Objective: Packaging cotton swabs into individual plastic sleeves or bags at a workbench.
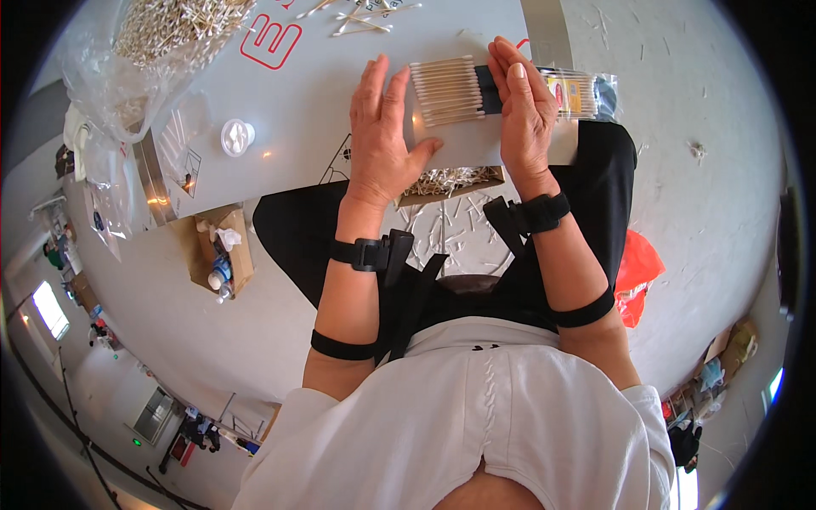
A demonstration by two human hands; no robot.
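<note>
A flat row of cotton swabs (445, 90) lies side by side on the grey tabletop in front of me. To its left is my left hand (380, 136), open, with fingers stretched and its thumb pointing toward the swabs' lower corner. My right hand (527, 115) stands on edge at the row's right side, fingers straight, nothing visibly gripped. Between the row and that hand shows a dark strip (490, 89). Beyond the right hand a clear plastic pack of swabs (586, 95) with a yellow and red label sticks out; its left end is hidden behind the hand.
A big clear bag of loose swabs (183, 30) sits at the far left. Nearer is a small round tub (237, 137) with white contents. More loose swabs (365, 21) lie at the back. Below the table edge are a box of swabs (450, 183) and a carton with bottles (212, 255).
</note>
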